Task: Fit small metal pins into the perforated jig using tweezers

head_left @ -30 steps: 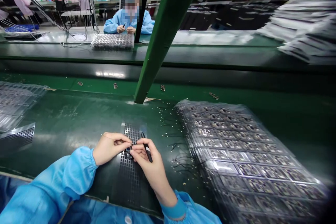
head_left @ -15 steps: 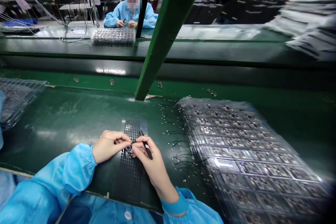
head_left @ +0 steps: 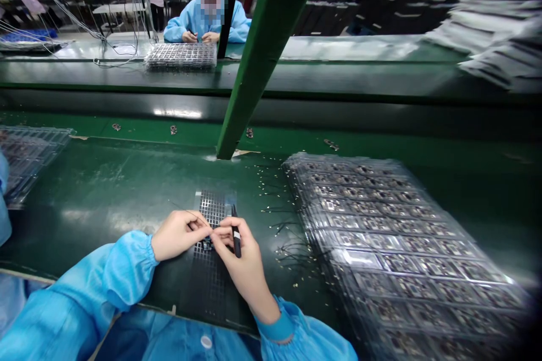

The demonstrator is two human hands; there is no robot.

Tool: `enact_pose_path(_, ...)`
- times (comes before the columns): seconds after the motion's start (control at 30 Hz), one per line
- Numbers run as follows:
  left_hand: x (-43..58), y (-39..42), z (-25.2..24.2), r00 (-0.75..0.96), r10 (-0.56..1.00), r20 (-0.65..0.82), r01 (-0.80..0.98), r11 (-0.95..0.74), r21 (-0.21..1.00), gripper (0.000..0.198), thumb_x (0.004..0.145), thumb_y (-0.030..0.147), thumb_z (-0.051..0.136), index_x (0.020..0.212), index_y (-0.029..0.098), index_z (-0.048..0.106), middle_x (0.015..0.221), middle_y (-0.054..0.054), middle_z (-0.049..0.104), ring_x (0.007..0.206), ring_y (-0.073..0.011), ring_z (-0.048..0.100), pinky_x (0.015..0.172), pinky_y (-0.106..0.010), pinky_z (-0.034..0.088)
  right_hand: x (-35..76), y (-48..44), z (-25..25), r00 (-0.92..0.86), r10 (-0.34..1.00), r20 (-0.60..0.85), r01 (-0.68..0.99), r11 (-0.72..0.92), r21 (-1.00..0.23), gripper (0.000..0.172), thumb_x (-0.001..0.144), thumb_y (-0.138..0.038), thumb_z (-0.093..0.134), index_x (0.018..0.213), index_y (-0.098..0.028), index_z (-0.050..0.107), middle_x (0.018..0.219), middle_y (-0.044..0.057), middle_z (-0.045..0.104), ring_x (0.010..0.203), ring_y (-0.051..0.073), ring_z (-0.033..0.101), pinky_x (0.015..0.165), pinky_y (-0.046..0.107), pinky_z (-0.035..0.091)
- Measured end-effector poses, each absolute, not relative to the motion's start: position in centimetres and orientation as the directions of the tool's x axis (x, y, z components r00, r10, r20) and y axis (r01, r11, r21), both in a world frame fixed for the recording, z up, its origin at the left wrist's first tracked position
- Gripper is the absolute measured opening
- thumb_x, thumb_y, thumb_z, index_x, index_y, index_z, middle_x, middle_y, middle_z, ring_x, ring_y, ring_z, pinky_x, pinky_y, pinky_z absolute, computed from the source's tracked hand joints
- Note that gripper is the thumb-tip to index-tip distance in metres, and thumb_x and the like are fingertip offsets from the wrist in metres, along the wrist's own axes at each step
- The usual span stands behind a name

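Note:
At the centre of the bench, my left hand (head_left: 178, 234) is closed in a pinch on a thin cable (head_left: 184, 208), whose free end trails up and to the left. Its fingertips meet those of my right hand (head_left: 243, 262). Black tweezers (head_left: 236, 240) with a white band stand upright between the right hand's curled fingers, while its thumb and index finger press together at the cable. Just below the fingertips is a small circuit board (head_left: 206, 245), partly hidden by the hands. Under it lies a dark gridded strip (head_left: 213, 208).
Stacked clear trays (head_left: 381, 242) of small boards fill the right side, with loose thin cables (head_left: 288, 229) beside them. More trays (head_left: 34, 152) stand at left. A slanted green post (head_left: 262, 62) rises ahead. Across the line sits a co-worker (head_left: 207, 17) behind another tray stack (head_left: 182, 56).
The tweezers in my right hand have turned more upright. The cable's free end has swung upward. Both hands stay together over the strip, and the view has shifted slightly.

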State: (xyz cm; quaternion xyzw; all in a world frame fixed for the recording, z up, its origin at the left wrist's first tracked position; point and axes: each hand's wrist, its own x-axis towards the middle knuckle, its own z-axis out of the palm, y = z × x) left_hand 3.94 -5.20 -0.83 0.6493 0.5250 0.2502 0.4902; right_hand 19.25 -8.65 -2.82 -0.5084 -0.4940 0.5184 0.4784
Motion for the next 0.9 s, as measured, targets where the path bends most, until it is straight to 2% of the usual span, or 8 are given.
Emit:
enact_pose_path(0.1, 3.6, -4.8, -0.9, 0.295, 0.94, -0.172, 0.393, 0.045, 0.919, 0.018, 0.078, 0.029, 0.058, 0.073, 0.013, 0.065, 0.071, -0.002, 0.065, 0.059, -0.0101, 0.056, 0.056, -0.02, 0.045, 20.0, -8.4, -2.7, 0.036, 0.996, -0.085, -0.058, -0.083, -0.995, 0.025, 0.083, -0.04, 0.06, 0.097, -0.021, 0.054, 0.074, 0.002, 0.066, 0.069, 0.017, 0.065, 0.068, 0.031, 0.054)
enact_pose_path(0.23, 2.7, -4.1, -1.2, 0.266, 0.947, -0.181, 0.33, 0.086, 0.94, 0.021, 0.08, 0.033, 0.057, 0.074, 0.013, 0.062, 0.073, -0.003, 0.064, 0.06, -0.0112, 0.058, 0.059, -0.022, 0.047, 22.0, -8.5, -2.8, 0.188, 0.963, -0.191, -0.236, -0.144, -0.961, 0.049, 0.086, -0.057, 0.049, 0.117, -0.02, 0.053, 0.068, 0.0, 0.063, 0.051, 0.012, 0.058, 0.046, 0.024, 0.052)
enact_pose_path(0.3, 2.6, -4.0, -1.4, 0.282, 0.941, -0.19, 0.338, 0.088, 0.937, 0.022, 0.08, 0.033, 0.056, 0.073, 0.013, 0.062, 0.076, -0.004, 0.065, 0.062, -0.0117, 0.058, 0.06, -0.023, 0.048, 23.0, -9.0, -3.1, 0.182, 0.95, -0.254, -0.27, -0.2, -0.942, 0.055, 0.083, -0.06, 0.052, 0.121, -0.02, 0.054, 0.077, 0.003, 0.065, 0.056, 0.012, 0.059, 0.043, 0.022, 0.052)
enact_pose_path(0.4, 3.1, -4.2, -1.5, 0.354, 0.913, -0.201, 0.384, 0.054, 0.922, 0.019, 0.081, 0.03, 0.056, 0.073, 0.013, 0.062, 0.082, -0.005, 0.068, 0.07, -0.0139, 0.061, 0.063, -0.024, 0.048, 23.7, -9.6, -3.6, 0.157, 0.933, -0.325, -0.246, -0.281, -0.928, 0.056, 0.075, -0.059, 0.062, 0.113, -0.017, 0.061, 0.091, 0.008, 0.068, 0.069, 0.016, 0.065, 0.047, 0.023, 0.056)
enact_pose_path(0.5, 4.0, -4.0, -1.2, 0.456, 0.878, -0.145, 0.432, -0.075, 0.899, 0.016, 0.08, 0.024, 0.058, 0.068, 0.014, 0.062, 0.097, -0.007, 0.068, 0.085, -0.0163, 0.063, 0.066, -0.023, 0.047, 24.0, -9.2, -3.9, 0.179, 0.927, -0.33, -0.202, -0.294, -0.934, 0.054, 0.066, -0.054, 0.072, 0.101, -0.013, 0.066, 0.078, 0.007, 0.068, 0.062, 0.015, 0.063, 0.046, 0.024, 0.055)
enact_pose_path(0.6, 5.0, -3.0, -0.8, 0.513, 0.855, -0.082, 0.459, -0.192, 0.867, 0.013, 0.079, 0.02, 0.06, 0.068, 0.015, 0.063, 0.103, -0.008, 0.067, 0.092, -0.0172, 0.062, 0.07, -0.025, 0.047, 24.0, -7.7, -3.7, 0.185, 0.93, -0.317, -0.159, -0.29, -0.944, 0.052, 0.064, -0.054, 0.073, 0.095, -0.012, 0.069, 0.064, 0.004, 0.065, 0.056, 0.014, 0.06, 0.044, 0.023, 0.054)
enact_pose_path(0.73, 5.7, -2.0, -1.3, 0.48, 0.869, -0.119, 0.47, -0.14, 0.872, 0.012, 0.078, 0.016, 0.061, 0.067, 0.014, 0.064, 0.107, -0.01, 0.065, 0.096, -0.0182, 0.061, 0.082, -0.029, 0.047, 24.0, -6.1, -3.5, 0.201, 0.937, -0.285, -0.098, -0.271, -0.958, 0.051, 0.064, -0.056, 0.072, 0.087, -0.011, 0.07, 0.065, 0.006, 0.066, 0.058, 0.015, 0.062, 0.043, 0.022, 0.053)
enact_pose_path(0.9, 5.7, -3.0, -2.1, 0.408, 0.9, -0.152, 0.426, -0.04, 0.904, 0.013, 0.079, 0.018, 0.062, 0.066, 0.014, 0.062, 0.109, -0.01, 0.065, 0.098, -0.0186, 0.061, 0.087, -0.032, 0.047, 23.8, -6.0, -3.7, 0.212, 0.945, -0.251, -0.05, -0.246, -0.968, 0.047, 0.061, -0.057, 0.073, 0.078, -0.014, 0.064, 0.065, 0.005, 0.065, 0.065, 0.019, 0.066, 0.046, 0.024, 0.054)
